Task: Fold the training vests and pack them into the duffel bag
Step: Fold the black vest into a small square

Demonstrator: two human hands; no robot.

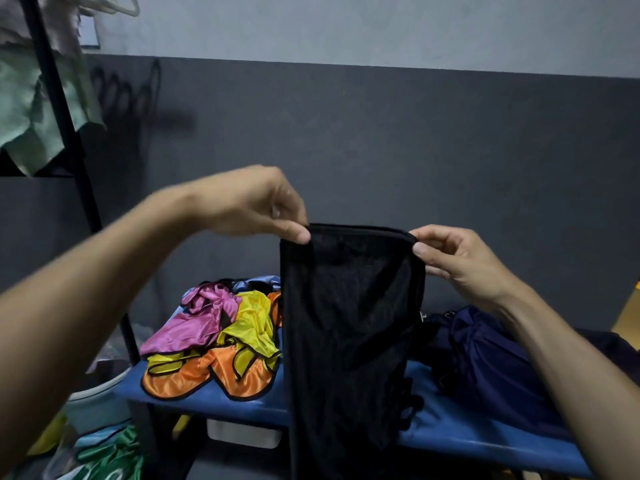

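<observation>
Pinched at both top corners, the black mesh vest hangs straight down in the middle of the view. At its 11 o'clock corner the left hand nips the hem between thumb and fingertips; at the 1 o'clock corner the right hand does the same, thumb in front, fingers curled behind the fabric. All of the vest lies below the two grips, folded narrow (its lower end runs out past the bottom edge).

Out at 9 o'clock from the vest, a heap of coloured vests in pink, yellow and orange sits on the blue bench, partly tucked behind the black mesh. At 3 o'clock, a dark navy duffel bag slumps on the same bench, under the right forearm.

Further out, a black rack post rises at 10 o'clock with pale green cloth draped beside it. Down at 7 o'clock, green fabric lies on the floor, near a pale bucket.
</observation>
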